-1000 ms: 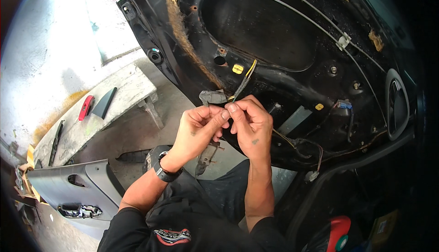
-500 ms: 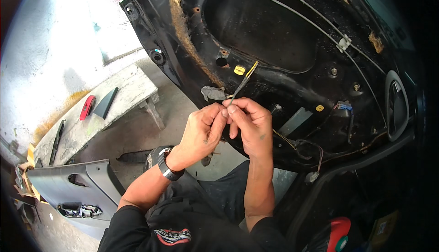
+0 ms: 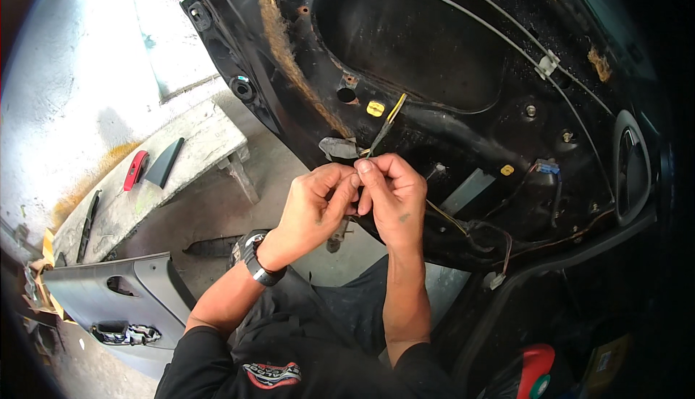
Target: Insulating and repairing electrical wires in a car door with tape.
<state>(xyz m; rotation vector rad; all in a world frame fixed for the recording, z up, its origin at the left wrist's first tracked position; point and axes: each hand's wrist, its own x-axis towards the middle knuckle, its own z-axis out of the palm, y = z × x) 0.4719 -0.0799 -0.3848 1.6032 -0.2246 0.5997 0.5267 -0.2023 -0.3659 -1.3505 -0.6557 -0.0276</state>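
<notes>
My left hand and my right hand meet with fingertips pinched on a thin dark wire at the lower end of a bundle with yellow wires on the black bare inner door. My right thumb lies over the pinch, so the wire's end is hidden. Just above my fingers is a crumpled grey taped piece. A yellow clip sits higher on the door, and a blue connector hangs to the right.
At left a worn bench holds a red-handled tool, a dark triangular piece and a black strip. A grey door panel stands in front. A door handle is at right, a red-and-black object lower right.
My hands stay together at the wire with slight finger shifts. Since a second ago my left fingers have curled in a little and the grey taped piece has tilted slightly.
</notes>
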